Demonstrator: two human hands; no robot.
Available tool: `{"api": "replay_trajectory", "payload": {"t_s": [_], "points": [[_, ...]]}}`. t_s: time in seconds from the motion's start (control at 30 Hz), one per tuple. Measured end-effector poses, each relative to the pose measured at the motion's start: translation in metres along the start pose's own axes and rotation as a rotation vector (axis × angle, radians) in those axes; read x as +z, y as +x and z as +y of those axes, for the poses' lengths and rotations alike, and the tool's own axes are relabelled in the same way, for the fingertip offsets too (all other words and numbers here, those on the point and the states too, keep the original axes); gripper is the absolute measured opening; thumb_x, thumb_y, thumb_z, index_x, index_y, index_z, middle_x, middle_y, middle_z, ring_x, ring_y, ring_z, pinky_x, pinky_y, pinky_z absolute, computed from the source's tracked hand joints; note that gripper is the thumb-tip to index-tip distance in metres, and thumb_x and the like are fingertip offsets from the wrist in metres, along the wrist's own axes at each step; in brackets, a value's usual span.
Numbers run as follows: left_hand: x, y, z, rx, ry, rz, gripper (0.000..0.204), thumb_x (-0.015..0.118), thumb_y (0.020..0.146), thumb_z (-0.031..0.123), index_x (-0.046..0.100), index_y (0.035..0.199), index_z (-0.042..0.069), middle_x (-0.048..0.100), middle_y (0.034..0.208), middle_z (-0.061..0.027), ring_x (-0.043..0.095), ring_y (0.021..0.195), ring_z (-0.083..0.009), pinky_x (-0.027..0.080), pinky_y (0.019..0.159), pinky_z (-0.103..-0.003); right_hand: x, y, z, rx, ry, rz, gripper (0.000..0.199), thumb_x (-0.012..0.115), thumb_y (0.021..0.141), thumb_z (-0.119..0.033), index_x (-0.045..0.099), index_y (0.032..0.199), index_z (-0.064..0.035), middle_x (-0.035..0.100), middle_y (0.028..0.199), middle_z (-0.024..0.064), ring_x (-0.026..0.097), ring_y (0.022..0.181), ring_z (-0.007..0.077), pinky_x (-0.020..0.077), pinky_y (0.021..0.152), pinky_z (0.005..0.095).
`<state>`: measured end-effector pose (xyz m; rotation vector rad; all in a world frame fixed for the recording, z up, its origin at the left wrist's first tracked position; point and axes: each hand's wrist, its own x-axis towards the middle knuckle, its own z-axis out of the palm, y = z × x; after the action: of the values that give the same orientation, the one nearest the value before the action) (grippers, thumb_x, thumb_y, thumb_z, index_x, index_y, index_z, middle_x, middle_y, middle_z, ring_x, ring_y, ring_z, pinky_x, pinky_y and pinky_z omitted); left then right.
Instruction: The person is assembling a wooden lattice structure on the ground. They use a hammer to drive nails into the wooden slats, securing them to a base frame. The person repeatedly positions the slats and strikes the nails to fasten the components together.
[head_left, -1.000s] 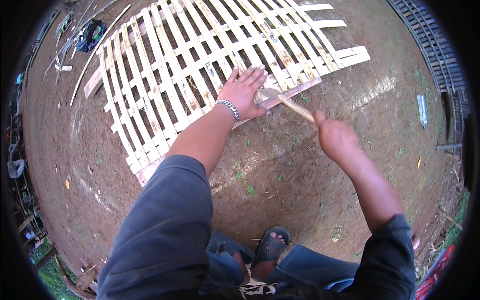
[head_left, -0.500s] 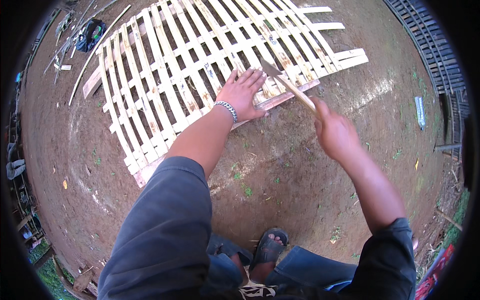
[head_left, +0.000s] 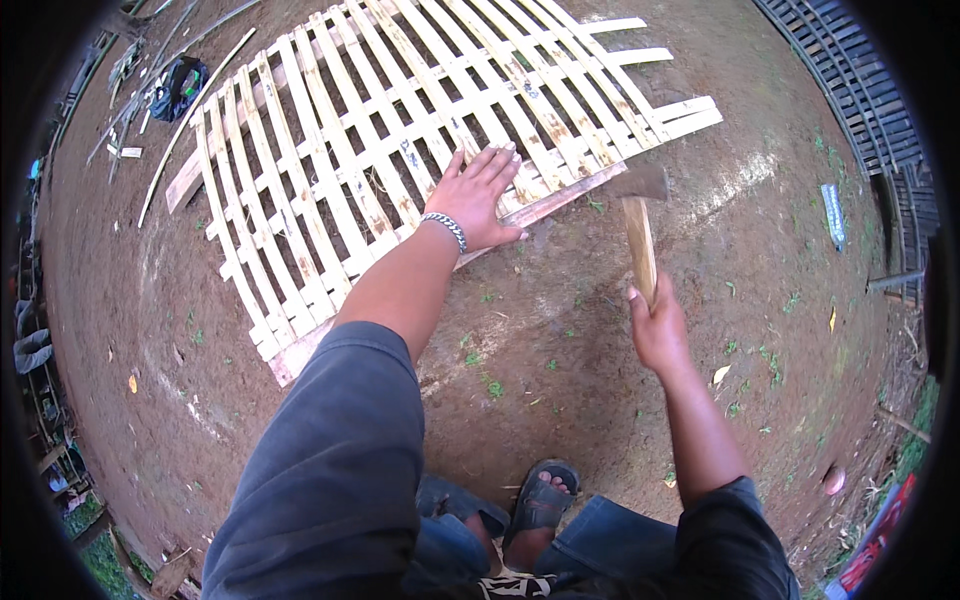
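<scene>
I see a lattice panel [head_left: 400, 150] of pale bamboo slats lying flat on the bare dirt ground [head_left: 600, 330], filling the upper left and middle of my view. Its long slats run from the near left corner toward the far right, crossed by other strips, and a thicker wooden batten [head_left: 560, 198] lines its near edge.

My left hand [head_left: 482, 195] lies flat and fully open on the panel close to that near edge, fingers spread and pointing away from me, palm pressed on the slats. It grips nothing. A metal chain bracelet [head_left: 445, 228] circles the wrist.

My right hand [head_left: 660, 330] is closed around the lower end of a wooden handle of a hammer [head_left: 638, 225]. The hammer stands raised above the dirt, just right of the panel's near edge, its dark head [head_left: 640, 182] at the top, close to the end of the batten; I cannot tell whether it touches the wood.

Below, my dark sleeves come in from the lower edge, and a foot in a black sandal [head_left: 540, 500] rests on the ground between blue-jeaned knees.

Farther out, loose bamboo poles [head_left: 190, 120] and a dark bundle [head_left: 175, 90] lie beyond the panel's far left corner. A dark slatted grille [head_left: 860, 90] stands along the upper right.
</scene>
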<state>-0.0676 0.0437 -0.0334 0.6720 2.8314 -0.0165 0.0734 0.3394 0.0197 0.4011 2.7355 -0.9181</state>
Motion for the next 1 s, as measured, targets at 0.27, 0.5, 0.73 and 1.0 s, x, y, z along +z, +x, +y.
{"api": "replay_trajectory", "payload": {"t_s": [0.27,0.5,0.73,1.0], "points": [[0.007,0.003,-0.003,0.001,-0.014,0.059,0.115,0.062,0.081,0.081,0.025,0.165,0.013,0.023,0.173,-0.0082,0.017,0.161,-0.0238,0.009,0.132,-0.05,0.057,-0.051,0.017,0.355,0.573,-0.092,0.041,0.06,0.103,-0.016,0.044,0.139,-0.0055,0.063,0.083,0.0088,0.063,0.061,0.0193,0.0536,0.056,0.0368],[0.003,0.042,0.002,0.067,-0.036,0.136,0.121,0.055,0.079,0.09,0.022,0.166,0.014,0.023,0.173,-0.0081,0.02,0.16,-0.0246,0.01,0.132,-0.05,0.064,-0.037,0.027,-0.151,0.159,0.141,0.051,0.057,0.104,-0.016,0.038,0.15,-0.0031,0.064,0.092,0.0122,0.067,0.077,0.0167,0.0545,0.065,0.0346],[0.005,0.042,0.004,0.054,-0.041,0.114,0.115,0.055,0.083,0.087,0.021,0.167,0.016,0.022,0.174,-0.0031,0.019,0.16,-0.0216,0.011,0.133,-0.047,0.003,0.012,-0.067,-0.617,0.682,0.368,0.045,0.052,0.107,-0.016,0.035,0.144,0.0035,0.061,0.091,0.0114,0.059,0.073,0.0151,0.0486,0.063,0.0284],[0.0,0.041,0.003,0.054,-0.076,0.11,0.112,0.054,0.083,0.087,0.024,0.166,0.019,0.024,0.173,-0.0024,0.021,0.16,-0.0221,0.012,0.132,-0.049,0.023,0.038,-0.052,-0.37,-0.056,0.221,0.041,0.054,0.105,-0.016,0.044,0.141,0.0005,0.069,0.094,0.0226,0.072,0.085,0.0378,0.0553,0.07,0.046]]}}
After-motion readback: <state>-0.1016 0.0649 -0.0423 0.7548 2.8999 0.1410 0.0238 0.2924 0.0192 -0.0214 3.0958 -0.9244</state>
